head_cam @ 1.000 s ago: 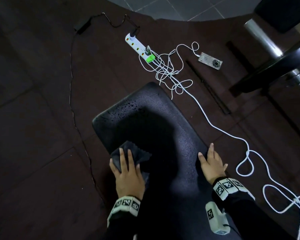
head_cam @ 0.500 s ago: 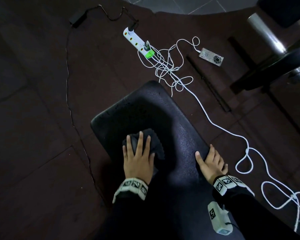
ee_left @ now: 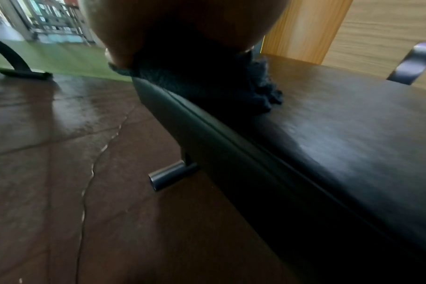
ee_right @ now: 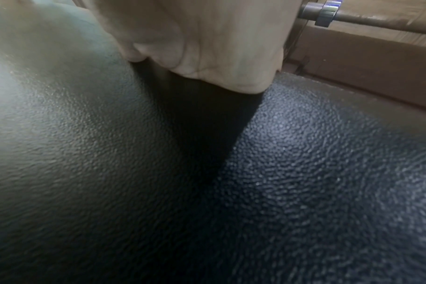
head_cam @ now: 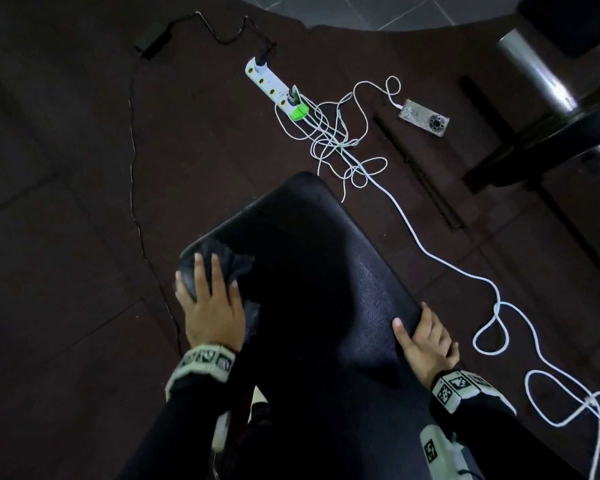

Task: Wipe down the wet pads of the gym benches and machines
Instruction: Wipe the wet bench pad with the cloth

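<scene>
A black padded bench (head_cam: 309, 254) runs from the bottom of the head view toward the middle. My left hand (head_cam: 208, 299) presses a dark cloth (head_cam: 238, 265) flat against the pad's left edge near its far corner, with the fingers straight. In the left wrist view the cloth (ee_left: 207, 82) is bunched under the hand (ee_left: 182, 19) and hangs slightly over the pad's (ee_left: 328, 124) side seam. My right hand (head_cam: 426, 337) rests on the pad's right edge with the thumb on top and holds nothing. The right wrist view shows its palm (ee_right: 207, 38) on the grained pad (ee_right: 231, 192).
On the dark rubber floor beyond the bench lie a white power strip (head_cam: 276, 90), tangled white cables (head_cam: 430, 251) trailing to the right, and a phone (head_cam: 423, 117). A thin black cord (head_cam: 136, 188) runs along the left. A barbell sleeve (head_cam: 530, 67) and a weight plate (head_cam: 551, 133) stand far right.
My left hand slid the cloth forward to the middle of the pad, then out to its left edge. The right hand stayed on the right edge.
</scene>
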Motion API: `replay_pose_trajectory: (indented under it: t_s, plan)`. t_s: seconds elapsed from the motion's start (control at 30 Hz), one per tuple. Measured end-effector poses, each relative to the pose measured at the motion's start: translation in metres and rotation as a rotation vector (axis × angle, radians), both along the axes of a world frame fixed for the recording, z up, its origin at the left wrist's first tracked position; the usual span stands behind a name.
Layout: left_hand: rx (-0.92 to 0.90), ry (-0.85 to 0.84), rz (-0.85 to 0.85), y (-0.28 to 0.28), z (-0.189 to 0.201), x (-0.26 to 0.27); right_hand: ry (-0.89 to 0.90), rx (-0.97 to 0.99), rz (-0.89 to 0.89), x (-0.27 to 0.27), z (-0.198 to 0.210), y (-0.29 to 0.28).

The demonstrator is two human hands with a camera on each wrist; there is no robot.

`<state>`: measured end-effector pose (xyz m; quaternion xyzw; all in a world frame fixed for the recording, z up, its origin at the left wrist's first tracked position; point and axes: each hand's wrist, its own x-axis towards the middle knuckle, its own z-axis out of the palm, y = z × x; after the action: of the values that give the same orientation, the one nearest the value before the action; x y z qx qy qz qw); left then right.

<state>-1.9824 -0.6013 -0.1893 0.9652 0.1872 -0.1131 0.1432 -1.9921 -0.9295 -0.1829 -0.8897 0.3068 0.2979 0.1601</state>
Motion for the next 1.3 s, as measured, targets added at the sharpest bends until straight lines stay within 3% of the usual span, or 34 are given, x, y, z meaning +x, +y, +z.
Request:
replay_pose_trajectory:
  t_s: [0.17,0.3,0.53,0.73,0.83,0.97,1.17,1.3]
  plan:
    - [-0.032,0.042,-0.191,-0.054,0.007,-0.042,0.002,0.002,0.003,-0.001,-0.001,-0.001]
    - [-0.048,0.043,-0.291,-0.071,0.01,-0.013,-0.007,0.0,0.003,-0.001,0.0,0.0]
    - [0.011,0.022,-0.183,-0.022,0.006,0.07,0.012,0.01,0.006,-0.001,0.0,-0.001]
    - [0.017,-0.052,0.032,0.008,0.003,0.032,0.027,0.02,0.032,-0.001,0.002,-0.001]
    - [0.029,-0.044,-0.019,-0.016,0.004,-0.007,0.021,0.022,0.039,-0.001,0.003,-0.001]
    - [-0.021,0.015,-0.225,-0.064,0.01,-0.025,0.024,0.025,0.047,-0.001,0.004,0.0]
    - [-0.012,0.076,-0.365,-0.058,0.012,0.023,0.027,0.042,0.051,0.0,0.007,-0.002]
    - [0.007,0.114,-0.267,-0.021,0.012,0.056,0.025,0.032,0.046,0.0,0.006,-0.001]
